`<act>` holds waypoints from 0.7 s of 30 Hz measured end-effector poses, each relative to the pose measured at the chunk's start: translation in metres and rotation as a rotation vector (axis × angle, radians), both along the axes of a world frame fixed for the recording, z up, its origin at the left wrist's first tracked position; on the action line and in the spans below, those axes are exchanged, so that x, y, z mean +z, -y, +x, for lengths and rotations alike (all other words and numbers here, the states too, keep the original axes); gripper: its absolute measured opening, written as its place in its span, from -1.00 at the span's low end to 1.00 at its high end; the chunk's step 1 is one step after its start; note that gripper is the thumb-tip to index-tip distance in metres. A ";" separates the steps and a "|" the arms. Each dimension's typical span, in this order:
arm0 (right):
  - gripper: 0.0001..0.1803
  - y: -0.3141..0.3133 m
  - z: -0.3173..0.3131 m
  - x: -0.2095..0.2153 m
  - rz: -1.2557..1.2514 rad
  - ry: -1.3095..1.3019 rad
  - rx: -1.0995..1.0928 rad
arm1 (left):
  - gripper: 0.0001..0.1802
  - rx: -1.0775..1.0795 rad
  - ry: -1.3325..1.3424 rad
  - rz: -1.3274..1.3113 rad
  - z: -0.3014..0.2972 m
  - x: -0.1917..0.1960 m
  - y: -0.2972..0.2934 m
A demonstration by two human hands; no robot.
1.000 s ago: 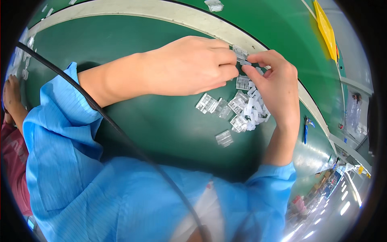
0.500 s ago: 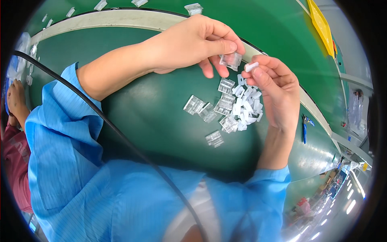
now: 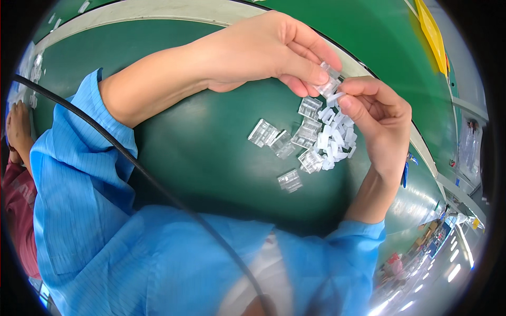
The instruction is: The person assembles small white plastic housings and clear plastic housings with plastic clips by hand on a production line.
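Note:
Between thumb and fingers, my left hand [image 3: 279, 52] pinches a clear plastic block [image 3: 328, 81] above the green work surface. My right hand [image 3: 380, 108] pinches a small white plastic piece [image 3: 335, 98] at the lower edge of that block; the two pieces meet or nearly touch, and the exact contact is too small to tell. Below the hands lies a heap of small white pieces [image 3: 337, 138]. Several clear plastic blocks [image 3: 263, 132] are scattered to the left of the heap, one [image 3: 290, 180] lying nearer to me.
A black cable [image 3: 158, 184] crosses in front of my left arm and chest. Blue-handled pliers [image 3: 406, 174] lie to the right, partly behind my right wrist. A pale raised strip [image 3: 142, 25] edges the far side. At far left another person's hand [image 3: 20, 129] shows.
The left hand has moved right with the clear block and tilted it. The white piece in the right hand has come to the block's edge. The whole view has shifted slightly.

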State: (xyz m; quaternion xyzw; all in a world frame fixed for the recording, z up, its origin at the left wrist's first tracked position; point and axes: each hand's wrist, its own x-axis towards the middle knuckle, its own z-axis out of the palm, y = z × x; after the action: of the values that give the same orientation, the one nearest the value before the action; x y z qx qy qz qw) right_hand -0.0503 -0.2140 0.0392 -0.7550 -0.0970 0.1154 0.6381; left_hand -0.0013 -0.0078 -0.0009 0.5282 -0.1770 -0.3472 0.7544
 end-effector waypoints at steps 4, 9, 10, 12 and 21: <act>-0.87 -0.003 -0.002 0.002 -0.117 0.133 -0.001 | -0.72 -0.020 -0.016 -0.008 -0.002 0.000 0.000; -0.89 -0.008 -0.005 -0.004 -0.205 0.330 -0.014 | -0.75 -0.019 -0.011 -0.031 -0.004 -0.002 0.002; -0.89 -0.009 -0.006 -0.005 -0.242 0.407 -0.027 | -0.76 -0.015 -0.036 -0.041 -0.005 -0.002 0.002; -0.88 -0.015 -0.008 -0.011 -0.238 0.471 -0.080 | -0.78 -0.004 -0.062 -0.054 -0.007 -0.003 0.003; -0.82 -0.029 -0.019 -0.027 -0.451 0.870 -0.250 | -0.70 0.059 -0.158 -0.064 -0.015 0.002 -0.002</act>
State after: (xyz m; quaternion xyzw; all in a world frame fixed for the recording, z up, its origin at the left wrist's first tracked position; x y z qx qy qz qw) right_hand -0.0692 -0.1846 0.0124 -0.8581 -0.2353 -0.2693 0.3685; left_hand -0.0160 -0.0055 0.0011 0.4798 -0.1122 -0.3596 0.7924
